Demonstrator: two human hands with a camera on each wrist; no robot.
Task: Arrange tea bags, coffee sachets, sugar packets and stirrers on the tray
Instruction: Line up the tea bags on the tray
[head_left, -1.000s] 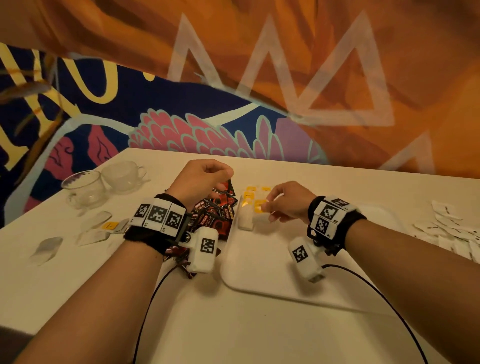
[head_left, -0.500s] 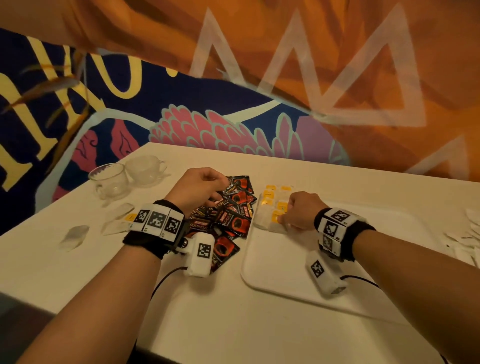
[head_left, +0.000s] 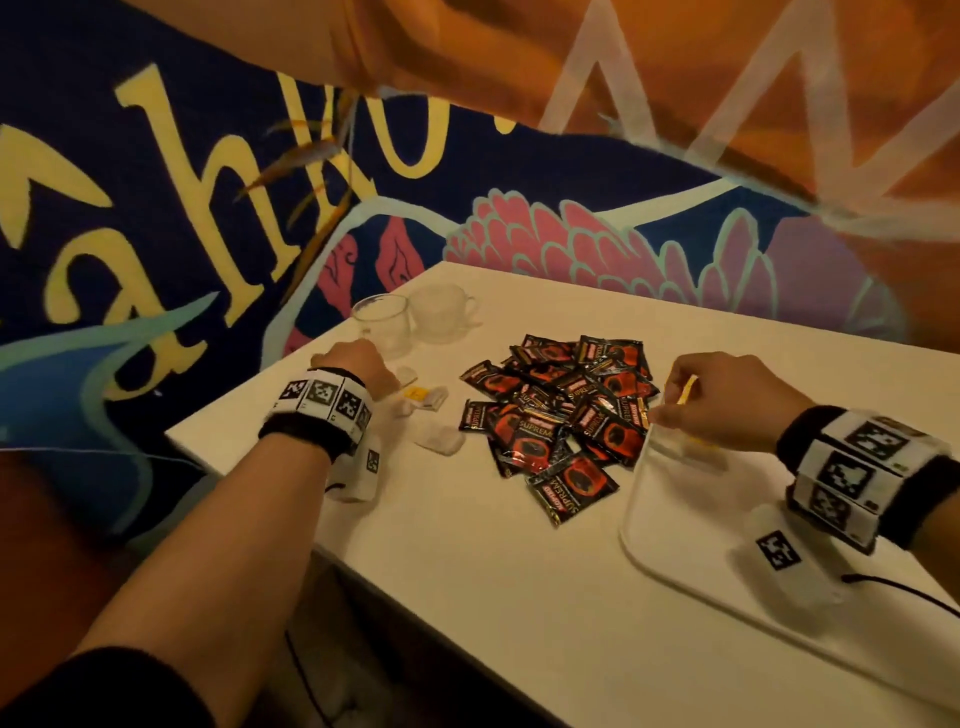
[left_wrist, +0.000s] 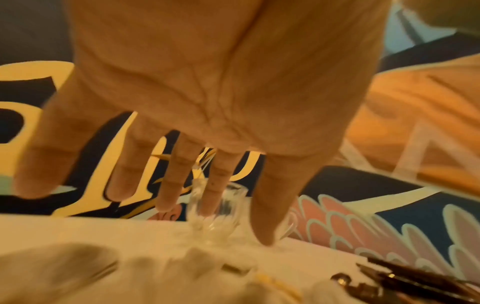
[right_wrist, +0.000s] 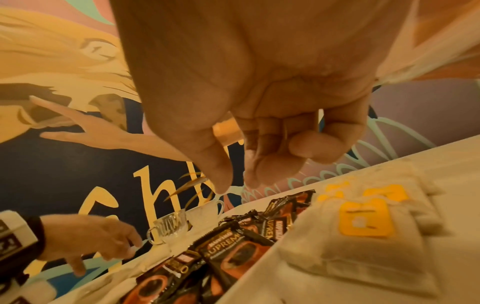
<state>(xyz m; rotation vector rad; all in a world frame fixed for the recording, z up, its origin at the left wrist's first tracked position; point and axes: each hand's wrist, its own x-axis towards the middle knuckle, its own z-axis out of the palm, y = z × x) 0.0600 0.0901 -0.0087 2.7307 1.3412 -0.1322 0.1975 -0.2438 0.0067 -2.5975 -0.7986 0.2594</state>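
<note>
A: From the head view, our left hand (head_left: 358, 366) reaches over loose tea bags (head_left: 427, 397) near a glass cup (head_left: 382, 325); the coffee sachets (head_left: 558, 415) lie heaped beside the tray (head_left: 670, 525).

B: At the left wrist, fingers (left_wrist: 166, 185) are spread, grasping nothing, probably ready to collect.

A: At the right wrist, our right hand (right_wrist: 259, 131) hovers curled over the tray's tea bags (right_wrist: 363, 222); whether it pinches something, we cannot tell.

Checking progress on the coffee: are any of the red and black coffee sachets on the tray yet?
No: the coffee sachets all lie in a heap on the table, left of the tray.
</note>
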